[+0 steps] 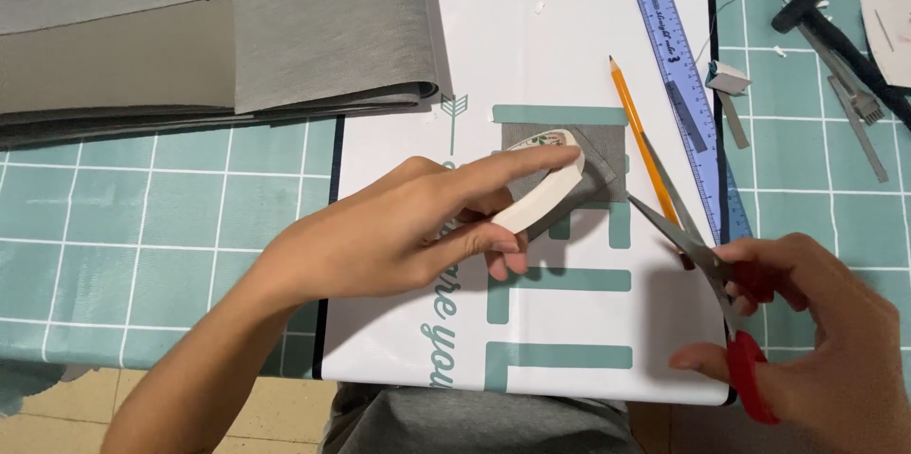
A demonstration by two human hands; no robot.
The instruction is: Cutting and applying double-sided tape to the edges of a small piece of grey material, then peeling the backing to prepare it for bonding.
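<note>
Head view: my left hand (399,236) pinches the tape roll (546,190) over the grey patch (607,155) mid-sheet; right hand (816,321) grips spread scissors (697,259). I'd keep the tape taut, blades square, snip close.

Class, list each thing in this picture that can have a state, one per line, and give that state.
Scissors: blades open, held in the right hand.
Tape roll: held on edge in the left hand, over the grey patch.
Grey patch: flat on the white sheet.
Pencil: lying flat, tip pointing away.
Ruler: lying flat at the sheet's right edge.
Grey fabric: folded, stacked.
</note>
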